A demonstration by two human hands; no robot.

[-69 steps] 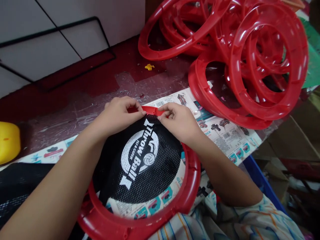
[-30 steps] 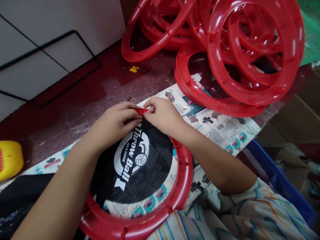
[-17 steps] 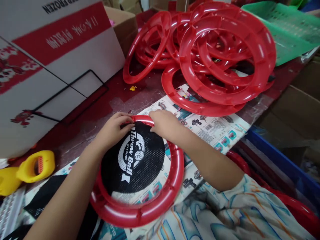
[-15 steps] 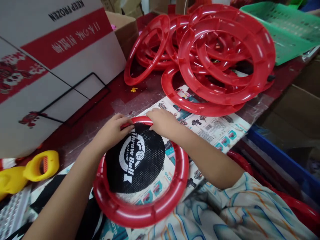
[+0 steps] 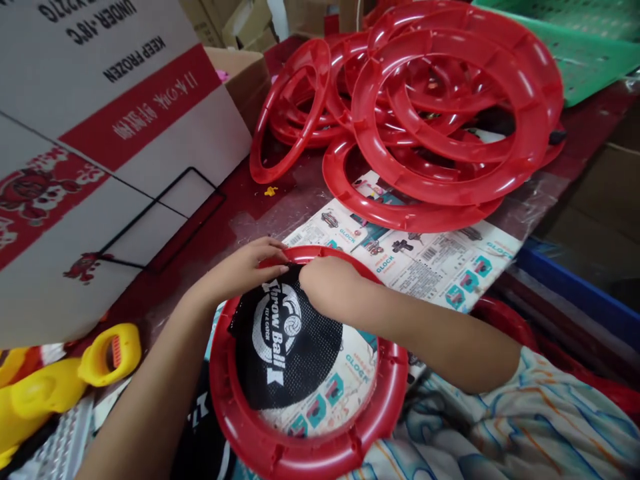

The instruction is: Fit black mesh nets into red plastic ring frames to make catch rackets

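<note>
A red plastic ring (image 5: 300, 459) lies close in front of me on printed cardboard. Inside it a black mesh disc (image 5: 313, 353) with white "Throw Ball" lettering covers the upper left of the opening. My left hand (image 5: 245, 267) rests at the ring's far rim, fingers closed over the rim and the disc's edge. Just to its right, my right hand (image 5: 333, 283) is curled into a fist at the mesh's far edge, its fingertips hidden beneath. Both hands are nearly touching.
Several red rings (image 5: 445, 113) are heaped at the back right, before a green basket (image 5: 595, 57). A white carton (image 5: 150, 173) stands at the left. Yellow plastic toys (image 5: 55, 400) lie at lower left. The printed cardboard (image 5: 430, 257) covers part of the dark red table.
My right hand has moved from the ring's far rim inward onto the mesh edge and curled up. My left hand still sits at the rim. The whole view has shifted slightly.
</note>
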